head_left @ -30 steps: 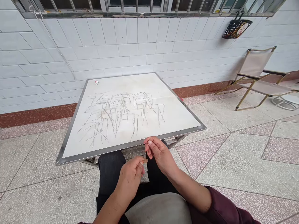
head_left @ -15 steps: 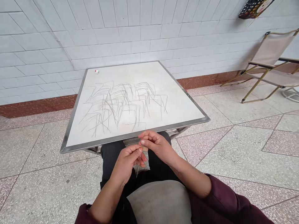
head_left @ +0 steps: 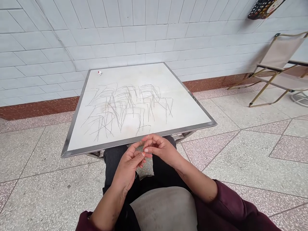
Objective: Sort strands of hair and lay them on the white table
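My left hand point(head_left: 131, 163) and my right hand point(head_left: 160, 148) meet just off the table's front edge, above my lap. Between their fingertips runs a thin bent wire point(head_left: 147, 138). My right thumb and forefinger pinch it, and my left thumb and fingers close on it lower down. Its upper end bends over the table edge, and its lower end trails below my left hand. Across the white table point(head_left: 190, 112) lie many similar thin bent wires point(head_left: 130, 96), several overlapping. What the fingertips cover on the wire is hidden.
A small white and red object point(head_left: 99, 73) sits near the table's far left corner. The table's metal rim point(head_left: 74, 128) runs close before my knees. A folding chair point(head_left: 276, 67) stands at the right by the tiled wall point(head_left: 134, 35). A dark patterned bag point(head_left: 263, 9) hangs upper right.
My left fingers have shifted on the wire, with the forefinger now reaching farther up toward my right hand. The wire's lower end has swung slightly left.
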### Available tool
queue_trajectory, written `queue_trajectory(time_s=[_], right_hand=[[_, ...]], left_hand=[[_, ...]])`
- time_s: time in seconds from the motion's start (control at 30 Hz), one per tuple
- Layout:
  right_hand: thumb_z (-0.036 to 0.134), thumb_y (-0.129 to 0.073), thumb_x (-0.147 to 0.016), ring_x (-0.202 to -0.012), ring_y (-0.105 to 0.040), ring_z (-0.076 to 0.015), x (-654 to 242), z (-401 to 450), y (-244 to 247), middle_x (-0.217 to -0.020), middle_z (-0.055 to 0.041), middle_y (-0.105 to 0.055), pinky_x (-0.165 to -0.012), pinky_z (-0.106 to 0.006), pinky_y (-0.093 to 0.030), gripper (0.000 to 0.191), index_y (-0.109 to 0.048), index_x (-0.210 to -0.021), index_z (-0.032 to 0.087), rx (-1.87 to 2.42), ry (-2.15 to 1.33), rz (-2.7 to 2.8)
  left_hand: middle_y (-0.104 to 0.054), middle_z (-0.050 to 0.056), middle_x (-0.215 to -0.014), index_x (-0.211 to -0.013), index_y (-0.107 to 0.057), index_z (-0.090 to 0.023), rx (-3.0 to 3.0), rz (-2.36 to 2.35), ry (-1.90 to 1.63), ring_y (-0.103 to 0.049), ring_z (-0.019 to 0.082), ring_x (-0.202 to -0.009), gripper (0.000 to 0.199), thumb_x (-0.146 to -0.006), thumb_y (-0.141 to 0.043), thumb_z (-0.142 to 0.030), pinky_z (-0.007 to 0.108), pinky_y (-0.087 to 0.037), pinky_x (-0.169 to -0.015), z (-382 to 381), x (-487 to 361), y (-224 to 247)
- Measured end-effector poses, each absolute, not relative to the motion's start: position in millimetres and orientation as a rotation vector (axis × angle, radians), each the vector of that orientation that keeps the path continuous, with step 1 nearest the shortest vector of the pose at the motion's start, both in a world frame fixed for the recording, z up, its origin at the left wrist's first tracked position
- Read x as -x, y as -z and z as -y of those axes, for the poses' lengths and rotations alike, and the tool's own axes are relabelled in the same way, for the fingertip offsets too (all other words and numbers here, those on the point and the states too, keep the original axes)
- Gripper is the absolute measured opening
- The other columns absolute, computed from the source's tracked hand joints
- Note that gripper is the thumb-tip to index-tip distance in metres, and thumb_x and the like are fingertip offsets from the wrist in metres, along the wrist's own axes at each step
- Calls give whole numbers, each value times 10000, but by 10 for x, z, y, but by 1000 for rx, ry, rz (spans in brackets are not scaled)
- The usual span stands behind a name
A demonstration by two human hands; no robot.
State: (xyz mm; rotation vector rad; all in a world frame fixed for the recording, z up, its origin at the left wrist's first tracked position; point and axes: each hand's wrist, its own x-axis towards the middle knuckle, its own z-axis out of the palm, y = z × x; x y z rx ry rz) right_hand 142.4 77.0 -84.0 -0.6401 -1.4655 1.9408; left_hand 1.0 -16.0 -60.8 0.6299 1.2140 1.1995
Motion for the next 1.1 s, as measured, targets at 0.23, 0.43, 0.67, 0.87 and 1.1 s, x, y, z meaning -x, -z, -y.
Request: queue_trajectory(time_s=[0.23,0.43,0.67,0.87,1.1], right_hand=[[290,-765,-779,-643,-601,-98,-1417,-793,852,-777,52,-641,-679,-266,-476,313,-646,-1063,236,594,-2022,1454],[242,-773,-772,-654,-617,-96,-1428,-805,837,-768,58,-664,-692,-262,-480,370,-612,-1105,231,559,-2036,1503],[245,-783,-761,-645,-620,-100,-1415,-809,844,-750,59,-651,-670,-256,-491,384,-619,-1108,230,566,-2024,1505],[218,-776,-756,-635,-619,-98,-1403,-810,845,-749,62,-647,-666,-256,-498,390,-617,-1112,231,582,-2015,1508],[217,-766,-757,-693,-624,-108,-1386,-812,827,-746,61,-641,-712,-266,-491,408,-634,-1143,235,599,-1998,1533]], left_hand=[[-701,26,-863,-1329,-575,-256,-583,-1119,-1233,-550,104,-701,546,-806,-731,-248,238,-392,-646,185,23,639],[-674,3,-783,-1270,-618,-230,-532,-1123,-1251,-561,106,-675,542,-755,-783,-247,240,-411,-628,199,24,658],[-681,25,-830,-1269,-627,-220,-504,-1076,-1252,-616,129,-763,549,-745,-788,-199,239,-441,-662,218,33,627],[-681,30,-829,-1249,-646,-220,-472,-1071,-1264,-622,130,-755,529,-740,-791,-191,234,-456,-655,215,27,629],[-635,17,-909,-1211,-675,-267,-499,-1117,-1267,-611,129,-740,512,-719,-816,-242,250,-485,-626,216,39,618]])
